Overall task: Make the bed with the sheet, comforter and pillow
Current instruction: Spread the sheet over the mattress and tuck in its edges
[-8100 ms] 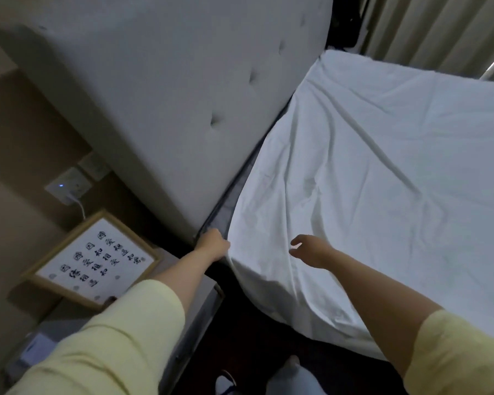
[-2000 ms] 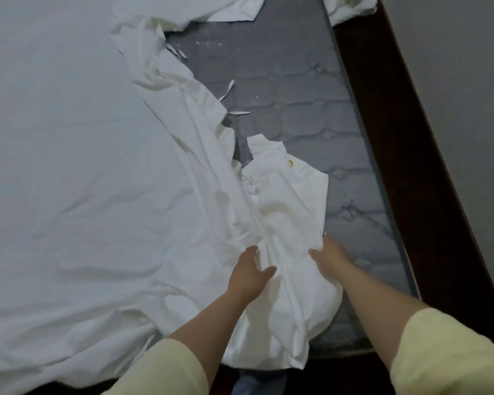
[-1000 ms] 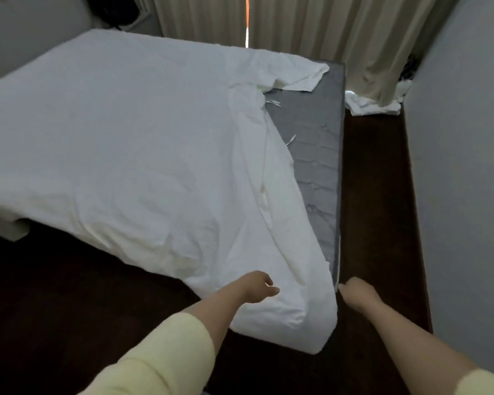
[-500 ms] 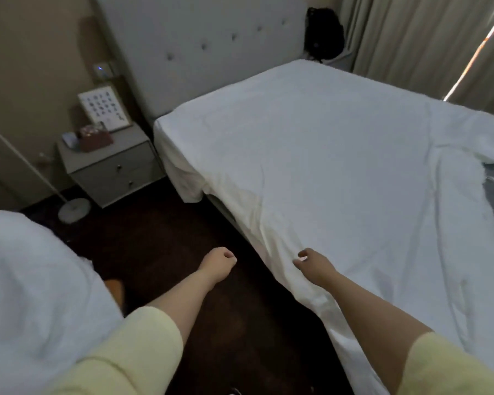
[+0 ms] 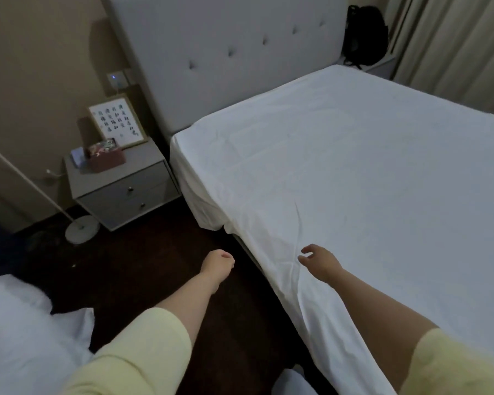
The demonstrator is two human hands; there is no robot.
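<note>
The right hand (image 5: 321, 265), fingers loosely spread and holding nothing, hovers over the white sheet (image 5: 354, 178); the left hand (image 5: 218, 265), fingers curled and empty, hangs above the dark floor (image 5: 143, 260).

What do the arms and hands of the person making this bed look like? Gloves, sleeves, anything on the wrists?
Both arms wear short, loose, pale yellow sleeves that end above the elbow, leaving the forearms bare. The left hand and right hand are bare: no gloves, and no watch, bracelet or ring shows in this dim view.
</note>
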